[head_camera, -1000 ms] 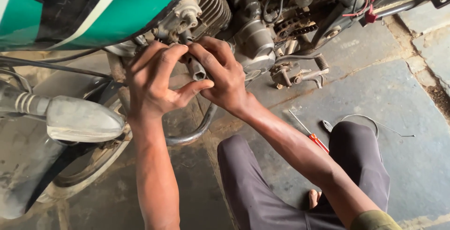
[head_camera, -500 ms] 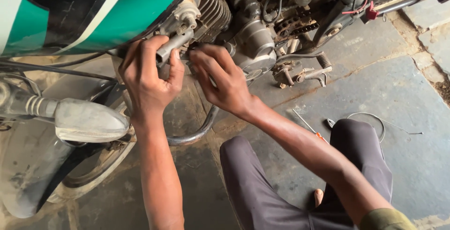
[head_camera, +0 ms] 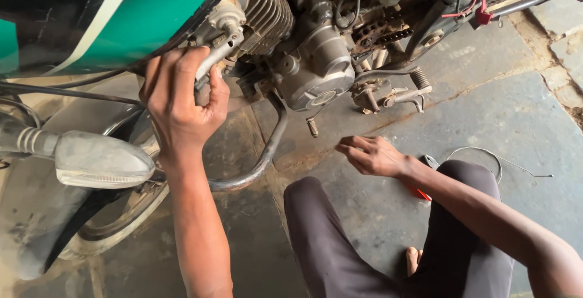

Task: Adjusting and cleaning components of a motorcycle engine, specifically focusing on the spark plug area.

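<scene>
The person's left hand (head_camera: 182, 100) is closed around a grey metal engine part (head_camera: 215, 52) that juts from the motorcycle engine (head_camera: 316, 61), just under the green fuel tank (head_camera: 139, 12). The fingers wrap over the part and the thumb presses its side. The right hand (head_camera: 373, 155) hangs loosely above the stone floor (head_camera: 504, 109), fingers half curled and holding nothing, well apart from the engine. A red-handled screwdriver (head_camera: 420, 193) lies on the floor beside the knee, near a thin wire (head_camera: 486, 152). A turn signal (head_camera: 100, 161) sits left of the wrist.
</scene>
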